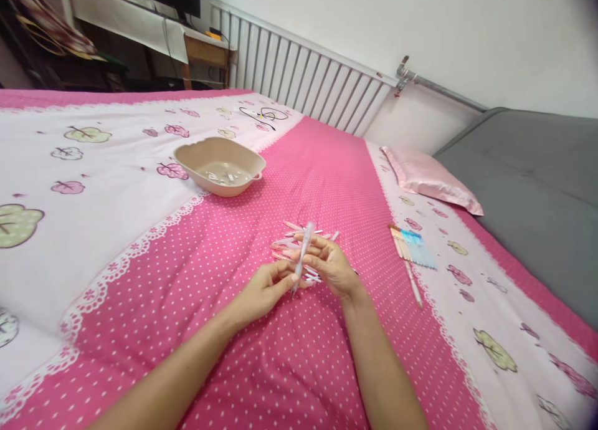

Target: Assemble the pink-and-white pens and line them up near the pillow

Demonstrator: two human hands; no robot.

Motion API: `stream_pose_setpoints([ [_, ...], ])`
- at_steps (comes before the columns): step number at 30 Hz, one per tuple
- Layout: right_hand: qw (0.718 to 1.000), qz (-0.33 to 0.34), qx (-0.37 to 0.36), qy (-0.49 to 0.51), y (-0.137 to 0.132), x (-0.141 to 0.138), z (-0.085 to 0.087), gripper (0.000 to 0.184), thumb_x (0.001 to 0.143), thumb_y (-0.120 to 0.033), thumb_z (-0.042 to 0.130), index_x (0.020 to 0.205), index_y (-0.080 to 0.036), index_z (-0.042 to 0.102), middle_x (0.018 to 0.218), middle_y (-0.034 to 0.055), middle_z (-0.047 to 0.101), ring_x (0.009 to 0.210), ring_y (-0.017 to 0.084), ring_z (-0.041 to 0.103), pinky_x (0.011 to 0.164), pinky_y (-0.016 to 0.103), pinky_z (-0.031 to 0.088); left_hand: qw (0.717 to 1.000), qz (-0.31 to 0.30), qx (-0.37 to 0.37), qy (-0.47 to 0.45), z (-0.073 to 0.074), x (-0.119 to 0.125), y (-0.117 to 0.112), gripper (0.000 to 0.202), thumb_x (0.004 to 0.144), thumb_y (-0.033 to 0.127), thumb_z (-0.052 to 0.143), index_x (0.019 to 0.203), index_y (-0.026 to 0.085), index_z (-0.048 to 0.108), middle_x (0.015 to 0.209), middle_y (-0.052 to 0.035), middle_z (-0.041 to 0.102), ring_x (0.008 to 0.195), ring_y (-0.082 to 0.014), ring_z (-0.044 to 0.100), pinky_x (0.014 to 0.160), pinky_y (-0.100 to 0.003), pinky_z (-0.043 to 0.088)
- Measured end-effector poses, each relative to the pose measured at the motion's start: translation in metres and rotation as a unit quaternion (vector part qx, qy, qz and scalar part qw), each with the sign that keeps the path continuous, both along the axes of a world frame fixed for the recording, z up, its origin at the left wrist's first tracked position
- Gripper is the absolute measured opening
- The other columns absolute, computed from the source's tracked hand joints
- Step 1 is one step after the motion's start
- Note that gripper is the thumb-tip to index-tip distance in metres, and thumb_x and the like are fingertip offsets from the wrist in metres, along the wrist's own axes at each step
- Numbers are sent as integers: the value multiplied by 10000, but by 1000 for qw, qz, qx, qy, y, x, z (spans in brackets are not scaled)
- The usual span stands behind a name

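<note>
Both hands meet over the pink dotted bedspread (299, 367). My right hand (329, 265) is closed around a pale, slim pen (303, 249), which stands nearly upright. My left hand (266, 288) pinches the pen's lower end with thumb and fingertips. Just behind the hands lies a small heap of pink and white pen parts (292, 238) on the bedspread. A beige plastic bowl (219, 165) with several small white pieces in it sits further away to the left.
To the right lie a bundle of pens with blue caps (413, 243) and a single pale pen (413, 283). A pink pillow (430, 177) and a grey mattress (537, 193) are at the far right. A white radiator (303, 75) lines the wall.
</note>
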State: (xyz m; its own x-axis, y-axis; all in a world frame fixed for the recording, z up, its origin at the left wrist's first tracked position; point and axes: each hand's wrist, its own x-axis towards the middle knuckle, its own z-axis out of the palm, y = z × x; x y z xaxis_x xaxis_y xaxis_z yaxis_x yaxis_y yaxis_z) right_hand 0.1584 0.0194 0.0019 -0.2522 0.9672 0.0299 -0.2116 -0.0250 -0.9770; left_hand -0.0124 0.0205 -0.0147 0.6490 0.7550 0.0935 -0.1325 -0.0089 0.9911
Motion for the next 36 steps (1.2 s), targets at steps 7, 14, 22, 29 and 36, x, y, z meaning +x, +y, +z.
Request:
stream_pose_setpoints([
  [7,999,4,14,-35,-1,-1,4,456,667,-300,751,1090,-200,616,908,60,716,913,213,661,806,351,517,999,41,-11,18,-2,1,0,308,710,428,649,686,130,571,638,-2,579,563,-83,479,567,-214,373],
  [14,999,9,0,-40,-4,-4,5,440,659,-282,758,1072,-201,629,860,44,726,828,195,682,834,374,510,994,88,-28,56,3,3,-2,353,615,416,713,609,147,485,513,38,504,474,-65,432,482,-203,334],
  [22,998,15,-5,-63,-6,-5,10,485,651,-303,762,1102,-189,629,898,77,725,940,243,659,886,425,484,993,96,-37,63,2,3,-3,352,593,400,721,602,146,477,507,44,502,454,-54,419,457,-190,317],
  [29,997,2,6,-73,-6,-8,11,461,651,-324,756,1075,-184,643,1002,95,702,981,258,643,895,442,484,988,126,-11,85,4,3,-4,351,607,405,704,582,147,467,486,51,468,447,-46,381,444,-184,297],
  [36,995,-17,11,-93,-4,-9,7,439,631,-329,765,1039,-203,665,879,55,725,855,231,682,850,436,516,984,148,-1,103,-1,3,-3,363,599,415,707,576,155,455,478,56,452,435,-43,358,425,-179,276],
])
